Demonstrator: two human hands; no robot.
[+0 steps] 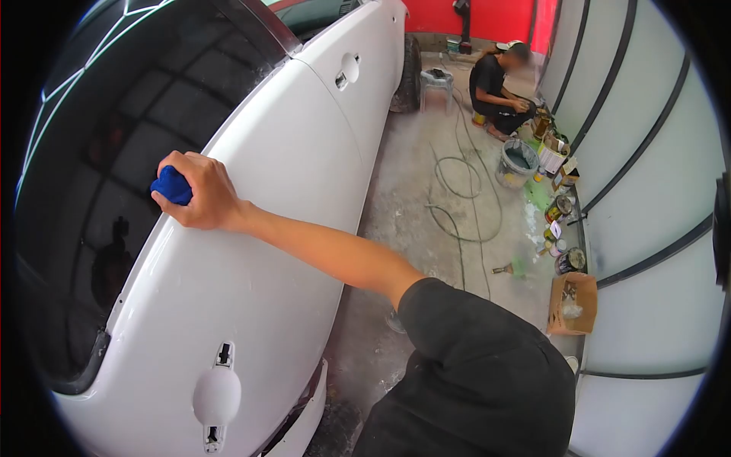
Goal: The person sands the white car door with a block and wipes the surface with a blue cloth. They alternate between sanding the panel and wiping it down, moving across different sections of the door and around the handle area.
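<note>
My right hand [202,192] is closed around a crumpled blue cloth or pad [172,185]. It rests at the top edge of the white car door [266,190], where the door meets the dark side window [145,99]. The bare forearm stretches leftward across the door from a black short sleeve. Below the hand, the door has a round handle recess [216,396] with open slots above and below it, and no handle. My left hand is out of view.
A person in black [491,87] crouches at the back right. Near them are a bucket [518,164], paint cans [560,207] and a cardboard box [572,305] along the translucent wall [655,228]. A hose [499,221] loops over the floor; a stool [437,78] stands behind.
</note>
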